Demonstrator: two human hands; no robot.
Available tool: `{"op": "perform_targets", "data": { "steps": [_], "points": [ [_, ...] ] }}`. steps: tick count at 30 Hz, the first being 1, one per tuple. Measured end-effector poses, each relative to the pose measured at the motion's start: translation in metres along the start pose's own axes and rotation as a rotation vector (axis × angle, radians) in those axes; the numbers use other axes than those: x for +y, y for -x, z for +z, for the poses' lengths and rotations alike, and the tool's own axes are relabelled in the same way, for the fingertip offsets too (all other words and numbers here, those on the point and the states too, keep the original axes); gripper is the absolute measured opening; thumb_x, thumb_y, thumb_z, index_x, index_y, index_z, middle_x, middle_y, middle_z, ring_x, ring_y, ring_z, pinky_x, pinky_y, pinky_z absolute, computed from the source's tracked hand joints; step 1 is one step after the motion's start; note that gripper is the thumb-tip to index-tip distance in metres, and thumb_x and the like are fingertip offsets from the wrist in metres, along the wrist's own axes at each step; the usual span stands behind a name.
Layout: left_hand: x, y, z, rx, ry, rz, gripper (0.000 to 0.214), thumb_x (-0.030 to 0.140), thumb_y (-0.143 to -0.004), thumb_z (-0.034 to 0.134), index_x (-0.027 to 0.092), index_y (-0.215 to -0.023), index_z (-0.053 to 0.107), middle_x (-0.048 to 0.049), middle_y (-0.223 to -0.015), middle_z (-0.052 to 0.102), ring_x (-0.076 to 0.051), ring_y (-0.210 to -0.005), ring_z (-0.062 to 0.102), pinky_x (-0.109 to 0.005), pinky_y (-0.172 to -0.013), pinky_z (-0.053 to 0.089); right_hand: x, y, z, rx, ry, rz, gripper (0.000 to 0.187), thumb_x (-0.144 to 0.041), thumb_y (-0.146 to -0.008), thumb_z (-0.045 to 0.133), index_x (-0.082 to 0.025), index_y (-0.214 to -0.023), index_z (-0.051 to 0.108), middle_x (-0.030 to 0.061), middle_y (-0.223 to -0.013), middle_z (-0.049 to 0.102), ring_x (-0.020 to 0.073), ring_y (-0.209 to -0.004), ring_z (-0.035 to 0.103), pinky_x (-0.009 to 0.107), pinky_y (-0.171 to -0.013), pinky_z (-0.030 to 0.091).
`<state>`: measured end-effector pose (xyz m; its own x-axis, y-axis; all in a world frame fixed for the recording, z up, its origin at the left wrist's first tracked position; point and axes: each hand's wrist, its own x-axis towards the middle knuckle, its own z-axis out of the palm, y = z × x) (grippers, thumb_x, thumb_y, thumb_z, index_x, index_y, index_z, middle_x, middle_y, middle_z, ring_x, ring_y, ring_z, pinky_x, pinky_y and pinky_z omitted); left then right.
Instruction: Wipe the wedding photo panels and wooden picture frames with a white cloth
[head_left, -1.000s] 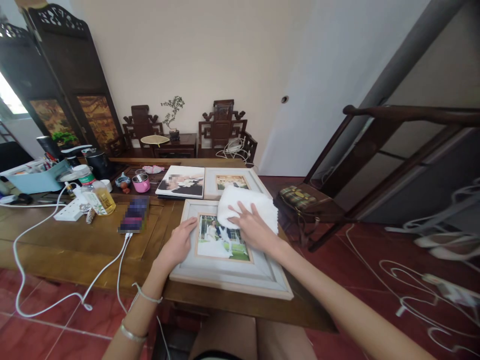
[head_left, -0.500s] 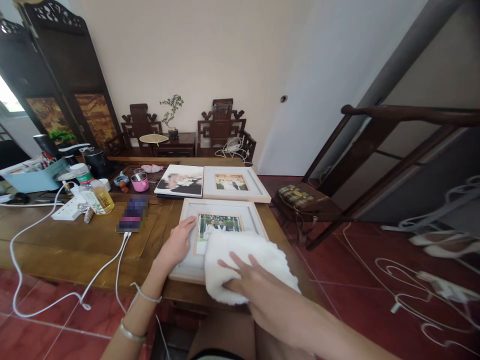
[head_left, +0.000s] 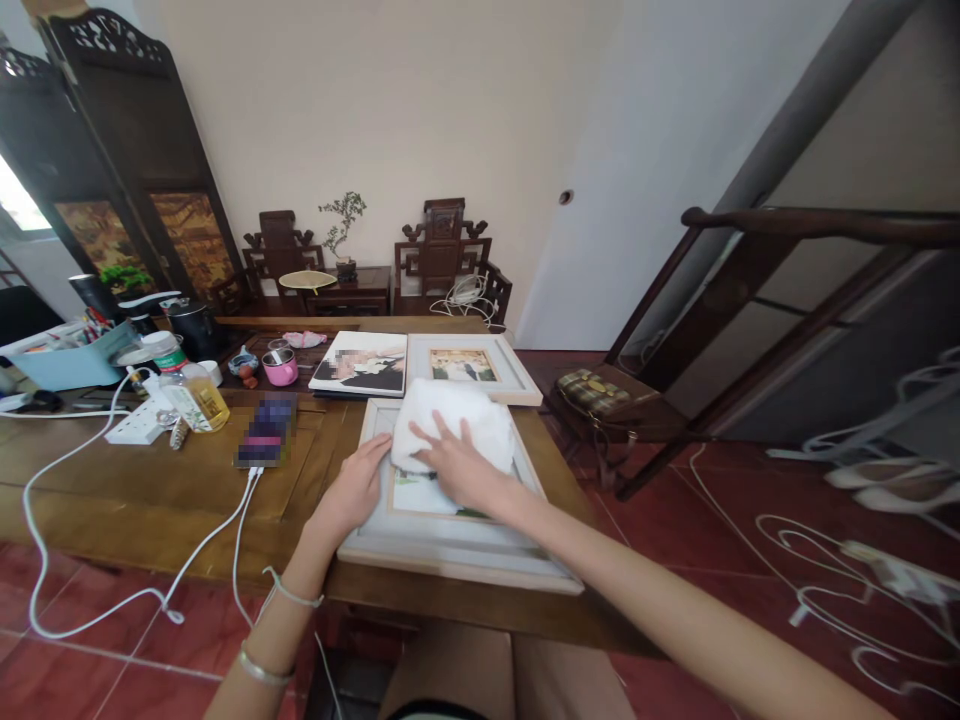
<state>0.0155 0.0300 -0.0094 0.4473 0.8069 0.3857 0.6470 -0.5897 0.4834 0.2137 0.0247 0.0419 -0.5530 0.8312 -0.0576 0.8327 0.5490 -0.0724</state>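
Observation:
A pale wooden picture frame (head_left: pixel 450 560) lies flat at the table's front edge, with a photo inside it partly covered. On its left side rests my left hand (head_left: pixel 358 487), fingers together over the rim, holding it. My right hand (head_left: pixel 459 462) presses a thick, fluffy white cloth (head_left: pixel 416 412) onto the frame's upper part. Its fingers are spread across the cloth, and the thumb is hard to make out. Just behind lie a second framed photo (head_left: pixel 517 375) and a photo album or panel (head_left: pixel 360 362) with a black-and-white picture.
Left on the wooden table (head_left: pixel 225 520) are a phone (head_left: pixel 264 430) with white cables, a bottle (head_left: pixel 199 400), a power strip (head_left: pixel 139 420), a pink cup (head_left: pixel 280 367) and a blue bin (head_left: pixel 71 360). A wooden chair (head_left: pixel 660 400) holding a bag stands right; cables trail over the floor.
My right hand has slid the white cloth away from me and slightly left, from the frame's lower right to its upper part. The left hand stays on the frame's left edge.

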Motion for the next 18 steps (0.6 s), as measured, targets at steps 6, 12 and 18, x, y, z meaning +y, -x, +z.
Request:
{"op": "perform_targets", "data": {
  "steps": [6,12,18],
  "points": [
    [0.001,0.0,0.0,-0.035,-0.017,-0.072,0.054,0.001,-0.079,0.031,0.012,-0.129,0.045,-0.0123,-0.137,0.044,-0.02,-0.128,0.039,-0.043,-0.108,0.032,-0.048,0.082,-0.024,-0.232,-0.213,-0.163,0.064,0.003,-0.063,0.04,-0.02,-0.121,0.055,0.0055,-0.149,0.023,0.0367,-0.135,0.005,0.066,-0.102,0.015],
    [-0.001,0.002,0.001,-0.028,0.019,-0.066,0.049,0.005,-0.083,0.032,0.017,-0.129,0.046,-0.0098,-0.137,0.045,-0.02,-0.128,0.039,-0.043,-0.109,0.031,-0.035,0.102,-0.027,-0.229,-0.29,-0.131,0.071,0.006,-0.057,0.034,-0.024,-0.117,0.058,-0.0003,-0.147,0.029,0.025,-0.137,0.009,0.055,-0.108,0.016],
    [0.016,0.0,-0.01,0.075,0.082,-0.054,0.044,0.026,-0.093,0.028,0.014,-0.135,0.036,-0.0115,-0.143,0.034,-0.019,-0.134,0.029,-0.038,-0.112,0.023,-0.004,0.017,0.0,0.02,-0.046,0.063,0.076,0.008,-0.062,0.036,-0.018,-0.134,0.041,0.0087,-0.151,0.011,0.0392,-0.135,0.0,0.07,-0.097,0.013]
  ]
}}
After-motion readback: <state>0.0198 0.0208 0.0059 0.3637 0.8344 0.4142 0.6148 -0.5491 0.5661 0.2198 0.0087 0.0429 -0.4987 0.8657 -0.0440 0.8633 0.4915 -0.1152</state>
